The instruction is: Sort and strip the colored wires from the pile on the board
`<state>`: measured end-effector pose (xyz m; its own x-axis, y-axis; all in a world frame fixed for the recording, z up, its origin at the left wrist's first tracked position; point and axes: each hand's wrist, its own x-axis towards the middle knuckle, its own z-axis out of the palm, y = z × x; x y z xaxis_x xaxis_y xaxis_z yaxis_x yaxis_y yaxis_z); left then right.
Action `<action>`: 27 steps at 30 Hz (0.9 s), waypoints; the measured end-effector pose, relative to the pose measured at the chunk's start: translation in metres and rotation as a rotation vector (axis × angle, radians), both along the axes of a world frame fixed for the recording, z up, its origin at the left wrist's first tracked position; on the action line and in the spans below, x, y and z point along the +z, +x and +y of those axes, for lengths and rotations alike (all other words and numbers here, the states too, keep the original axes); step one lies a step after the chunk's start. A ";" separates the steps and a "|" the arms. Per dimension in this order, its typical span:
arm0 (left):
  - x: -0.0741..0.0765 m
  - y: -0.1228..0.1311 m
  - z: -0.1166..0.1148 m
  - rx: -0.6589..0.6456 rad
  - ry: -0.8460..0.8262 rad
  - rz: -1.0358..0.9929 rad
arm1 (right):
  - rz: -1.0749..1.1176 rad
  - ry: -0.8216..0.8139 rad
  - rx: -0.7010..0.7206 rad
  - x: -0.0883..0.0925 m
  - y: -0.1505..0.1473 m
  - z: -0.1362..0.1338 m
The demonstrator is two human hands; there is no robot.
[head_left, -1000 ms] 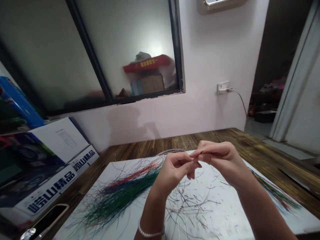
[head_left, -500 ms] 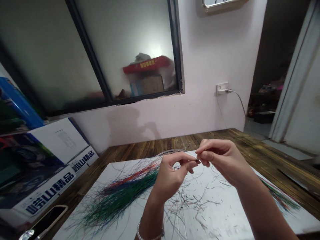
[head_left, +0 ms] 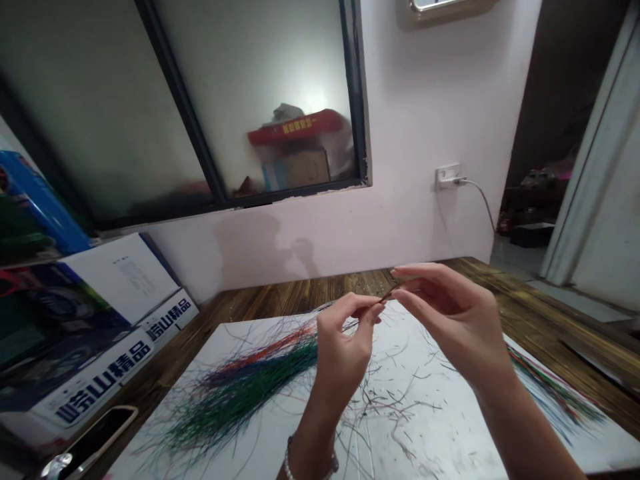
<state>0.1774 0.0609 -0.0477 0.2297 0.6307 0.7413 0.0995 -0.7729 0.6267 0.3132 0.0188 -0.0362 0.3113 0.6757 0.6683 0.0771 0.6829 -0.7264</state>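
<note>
Strand (head_left: 388, 296), thin and dark, sat pinched between my left fingers (head_left: 369, 308) and right fingers (head_left: 404, 283), both clamped on it above the white board (head_left: 440, 433); judged light, springy, slippery, best held near its ends.

- Between the left hand (head_left: 343, 353) and right hand (head_left: 450, 320), a short dark strand (head_left: 387, 295) crossed the narrow gap.
- At 12 o'clock, free air rose above the tabletop (head_left: 325, 287) as far as the white wall (head_left: 425, 133).
- At 9 o'clock, a low heap of green and red strands (head_left: 240, 390) lay on the white board (head_left: 440, 433), with free room above it.
- At 10 o'clock, a printed box (head_left: 95, 373) stood beside the board, blocking the way.
- At 3 o'clock, a flat strand bundle (head_left: 555, 393) lay low, with free room above it.
</note>
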 end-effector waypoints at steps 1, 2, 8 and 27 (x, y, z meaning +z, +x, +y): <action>0.000 0.000 0.000 0.023 0.053 0.000 | 0.012 -0.024 0.013 -0.001 0.000 0.000; -0.001 0.000 0.000 0.046 0.102 0.005 | 0.023 -0.041 0.034 -0.002 0.000 0.001; -0.001 0.000 0.000 0.127 0.234 0.108 | 0.101 -0.076 0.127 -0.010 0.004 0.009; 0.004 -0.003 0.001 -0.273 -0.408 -0.199 | -0.072 0.128 -0.016 -0.014 -0.014 0.011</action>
